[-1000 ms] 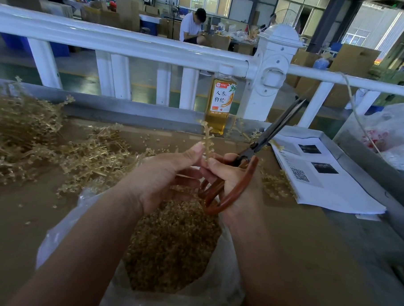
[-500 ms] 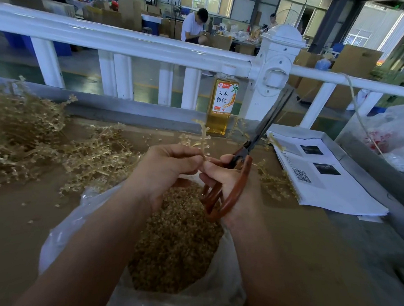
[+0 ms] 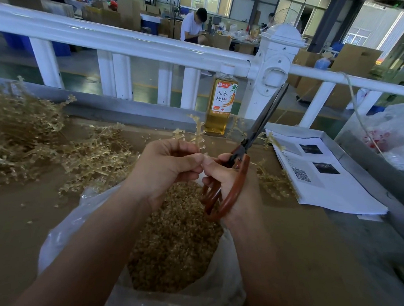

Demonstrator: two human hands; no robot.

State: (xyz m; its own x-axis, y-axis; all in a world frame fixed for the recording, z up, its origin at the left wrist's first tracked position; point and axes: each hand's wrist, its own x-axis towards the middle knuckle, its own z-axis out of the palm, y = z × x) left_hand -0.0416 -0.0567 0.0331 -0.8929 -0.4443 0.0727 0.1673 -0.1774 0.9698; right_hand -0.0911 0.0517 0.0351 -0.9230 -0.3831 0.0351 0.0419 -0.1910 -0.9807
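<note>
The left hand (image 3: pixel 165 167) and the right hand (image 3: pixel 225 177) meet just above the mouth of a clear plastic bag (image 3: pixel 60 237) that lies on the brown table (image 3: pixel 19 226); the bag is filled with small amber plastic bits (image 3: pixel 176 244). The left hand's grip is clenched round the foot of a pale amber knobbly plastic sprig (image 3: pixel 198 132), thumb pressed against curled fingers; the sprig stands upright above the bag, rising out from between the two hands. The right hand's grip is closed on a pair of long dark-bladed scissors with reddish-brown handles (image 3: pixel 251 134), fingers through the handle loops; its thumb tip touches the left thumb at the sprig's foot.

A second ago the left thumb stood straight up beside the sprig; now it is folded down onto the fingers. The scissor blades then leaned far over to the right of the bag; now they point more steeply up, blades together. The bag has not shifted.

Left of the bag lies a heap of the same amber sprigs (image 3: pixel 23 140); beyond the bag a clear bottle of golden drink with a white cap (image 3: pixel 220 105) stands against a white railing (image 3: pixel 131 43); right of the bag lies a stack of white printed sheets (image 3: pixel 329 181).
</note>
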